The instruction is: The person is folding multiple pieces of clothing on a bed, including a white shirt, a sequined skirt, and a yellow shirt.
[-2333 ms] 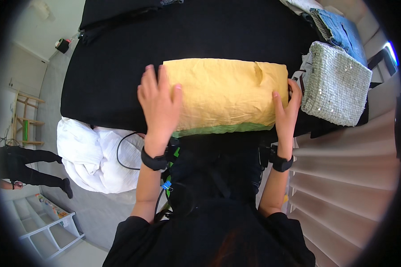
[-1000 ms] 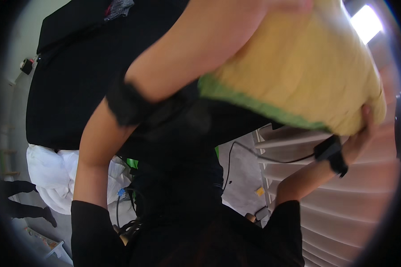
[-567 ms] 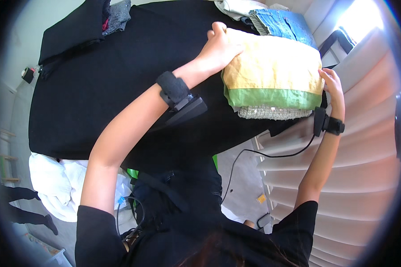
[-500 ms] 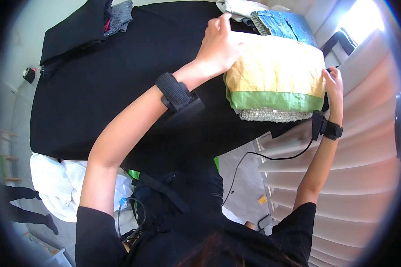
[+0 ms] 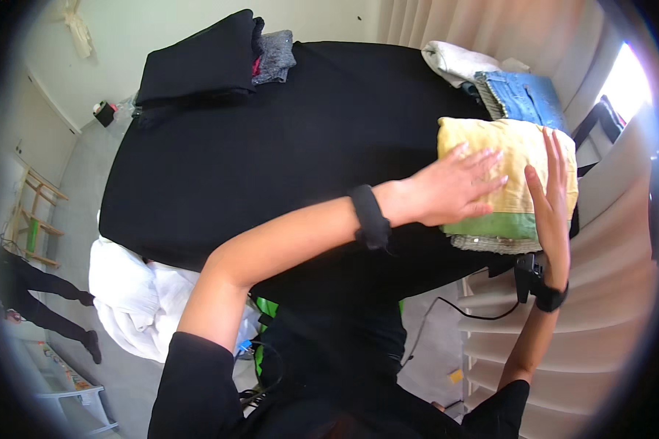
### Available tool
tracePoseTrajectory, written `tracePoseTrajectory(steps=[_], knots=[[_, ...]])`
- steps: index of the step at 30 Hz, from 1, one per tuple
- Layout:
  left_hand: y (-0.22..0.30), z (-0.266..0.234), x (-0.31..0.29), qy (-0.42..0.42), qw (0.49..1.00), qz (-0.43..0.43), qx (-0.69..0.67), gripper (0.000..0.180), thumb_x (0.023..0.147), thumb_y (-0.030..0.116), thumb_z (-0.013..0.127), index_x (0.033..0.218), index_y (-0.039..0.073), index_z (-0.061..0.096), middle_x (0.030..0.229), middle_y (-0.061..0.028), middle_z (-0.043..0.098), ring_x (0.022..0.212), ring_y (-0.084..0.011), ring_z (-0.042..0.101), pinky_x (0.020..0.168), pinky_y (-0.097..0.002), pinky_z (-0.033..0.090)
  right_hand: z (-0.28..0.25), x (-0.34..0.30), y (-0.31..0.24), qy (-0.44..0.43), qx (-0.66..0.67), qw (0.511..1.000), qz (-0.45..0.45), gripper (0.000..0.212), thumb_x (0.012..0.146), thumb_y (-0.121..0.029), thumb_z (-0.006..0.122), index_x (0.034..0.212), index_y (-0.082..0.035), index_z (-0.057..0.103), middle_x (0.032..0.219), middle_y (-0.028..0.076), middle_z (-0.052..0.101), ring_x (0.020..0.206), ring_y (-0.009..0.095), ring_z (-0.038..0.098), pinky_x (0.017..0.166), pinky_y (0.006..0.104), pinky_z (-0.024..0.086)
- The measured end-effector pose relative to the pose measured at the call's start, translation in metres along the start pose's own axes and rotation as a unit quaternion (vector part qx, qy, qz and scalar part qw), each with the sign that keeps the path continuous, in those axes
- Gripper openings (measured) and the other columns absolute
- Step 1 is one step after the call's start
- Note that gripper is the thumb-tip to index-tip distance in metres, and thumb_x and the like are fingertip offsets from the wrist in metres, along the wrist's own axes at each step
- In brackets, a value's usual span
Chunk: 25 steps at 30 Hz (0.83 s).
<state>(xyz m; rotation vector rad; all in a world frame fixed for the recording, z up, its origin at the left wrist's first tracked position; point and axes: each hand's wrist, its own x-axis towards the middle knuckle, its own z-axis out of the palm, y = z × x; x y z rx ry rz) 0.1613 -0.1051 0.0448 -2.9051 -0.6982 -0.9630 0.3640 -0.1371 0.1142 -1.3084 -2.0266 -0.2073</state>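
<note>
A folded yellow cloth (image 5: pixel 516 175) with a green band (image 5: pixel 501 224) lies at the table's right end. From under its near edge shows a pale, nubbly woven fabric (image 5: pixel 490 245). My left hand (image 5: pixel 454 186) is flat on the yellow cloth's left part, fingers stretched and apart. Over the right part lies my right hand (image 5: pixel 553 194), with straight fingers and its thumb held away. Neither hand grips anything. Both wrists wear black bands.
A black cloth covers the table (image 5: pixel 293 146). Folded blue denim (image 5: pixel 527 99) and a whitish garment (image 5: pixel 458 62) lie beyond the yellow cloth. Black folded clothing (image 5: pixel 198 66) and a grey knit (image 5: pixel 274 57) sit far left. A cable (image 5: pixel 483 316) hangs near my right wrist, beside pleated curtains (image 5: pixel 600 329).
My hands have left the yellow cloth's far left corner and right edge and now lie flat on its top. The whole view has shifted, with the scene lower and further right.
</note>
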Motion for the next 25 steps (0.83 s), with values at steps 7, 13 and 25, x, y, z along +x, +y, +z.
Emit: tracePoseTrajectory(steps=[7,13,25], knots=[[-0.066,-0.100,-0.046,0.116,0.988,-0.103,-0.029,0.050,0.089,0.032,0.050,0.128,0.001,0.043,0.137,-0.0228,0.034,0.129,-0.0355,0.031,0.107,-0.0426,0.024,0.018,0.066,-0.157,0.108,0.159,0.954,-0.228,0.046,0.089,-0.024,0.048,0.130,-0.003,0.040,0.133,0.013,0.040,0.122,0.027,0.039,0.102,0.0386,0.028],[-0.126,-0.203,-0.088,0.341,0.916,-0.191,-0.094,0.037,0.086,0.016,0.056,0.119,0.001,0.050,0.126,-0.0144,0.049,0.121,-0.0243,0.044,0.100,-0.0353,0.034,0.069,0.140,-0.224,0.091,0.551,0.811,-0.177,0.036,0.087,-0.021,0.046,0.117,0.000,0.047,0.115,0.013,0.048,0.106,0.025,0.047,0.092,0.0356,0.035],[-0.129,-0.269,-0.123,0.503,0.826,-0.254,0.005,0.021,0.088,0.014,0.048,0.086,-0.003,0.062,0.085,-0.0064,0.063,0.078,-0.0115,0.057,0.073,-0.0247,0.044,0.136,0.188,-0.256,0.127,0.795,0.575,-0.145,0.025,0.084,-0.014,0.045,0.095,0.005,0.057,0.085,0.014,0.062,0.077,0.021,0.060,0.074,0.0305,0.045]])
